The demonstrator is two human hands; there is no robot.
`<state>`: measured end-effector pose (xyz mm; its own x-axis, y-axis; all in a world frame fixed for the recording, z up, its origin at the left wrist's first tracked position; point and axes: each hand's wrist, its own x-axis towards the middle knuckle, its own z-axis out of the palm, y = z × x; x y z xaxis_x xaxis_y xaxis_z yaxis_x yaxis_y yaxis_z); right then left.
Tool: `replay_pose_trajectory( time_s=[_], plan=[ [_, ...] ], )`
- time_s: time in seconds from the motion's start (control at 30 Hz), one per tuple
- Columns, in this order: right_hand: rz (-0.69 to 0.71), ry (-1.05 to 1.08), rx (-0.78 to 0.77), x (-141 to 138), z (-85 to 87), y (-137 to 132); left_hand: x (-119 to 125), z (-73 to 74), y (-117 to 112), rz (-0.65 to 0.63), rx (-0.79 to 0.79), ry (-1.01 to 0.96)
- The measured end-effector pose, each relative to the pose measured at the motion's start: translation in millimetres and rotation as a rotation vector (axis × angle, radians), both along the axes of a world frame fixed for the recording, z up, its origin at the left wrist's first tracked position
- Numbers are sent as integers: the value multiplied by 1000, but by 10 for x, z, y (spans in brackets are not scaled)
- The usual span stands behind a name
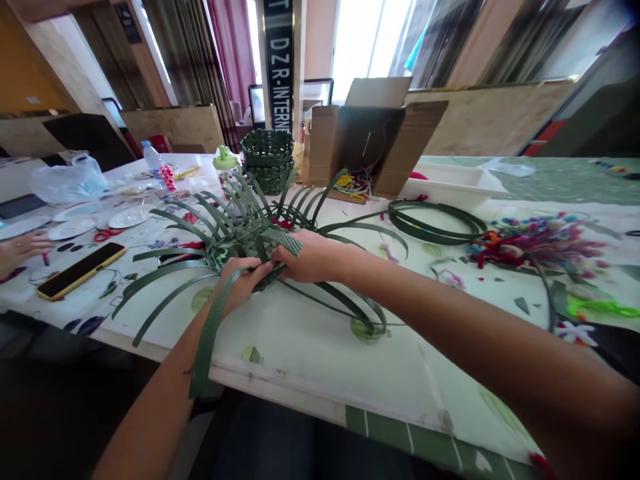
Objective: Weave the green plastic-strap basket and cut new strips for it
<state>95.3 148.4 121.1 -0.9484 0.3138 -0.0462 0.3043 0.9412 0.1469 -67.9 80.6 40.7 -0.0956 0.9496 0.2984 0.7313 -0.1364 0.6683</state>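
A half-woven piece of dark green strips (240, 227) lies on the table (320, 340), its loose ends fanning out in all directions. My left hand (243, 283) is closed on its near edge, and a long green strip (207, 340) runs from that hand over my forearm and past the table edge. My right hand (307, 257) is closed on the woven centre, pinching a patterned green strip (287, 241) that lies across its fingers. Both hands touch each other at the weave.
Stacked green woven baskets (269, 160) and an open cardboard box (370, 140) stand behind. A coil of green strips (433, 223) and colourful pipe cleaners (540, 243) lie at the right. A phone (83, 269), plates and another person's hand (20, 250) are at the left.
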Motion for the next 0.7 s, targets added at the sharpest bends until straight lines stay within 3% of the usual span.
replay_pose_trajectory(
  time_s=[0.17, 0.27, 0.33, 0.47, 0.7],
  plan=[
    [60, 100, 101, 137, -165, -56, -2, -16, -2, -16, 22, 6],
    [68, 85, 218, 93, -240, -157, -12, -36, -9, -23, 46, 22],
    [30, 74, 217, 44, -252, -207, -22, -46, -7, -39, 60, 48],
    [-30, 4, 95, -23, -189, -253, -54, -61, 26, -66, 77, 86],
    [-73, -41, 65, -75, -15, -167, -84, -90, 47, -63, 68, 33]
  ],
)
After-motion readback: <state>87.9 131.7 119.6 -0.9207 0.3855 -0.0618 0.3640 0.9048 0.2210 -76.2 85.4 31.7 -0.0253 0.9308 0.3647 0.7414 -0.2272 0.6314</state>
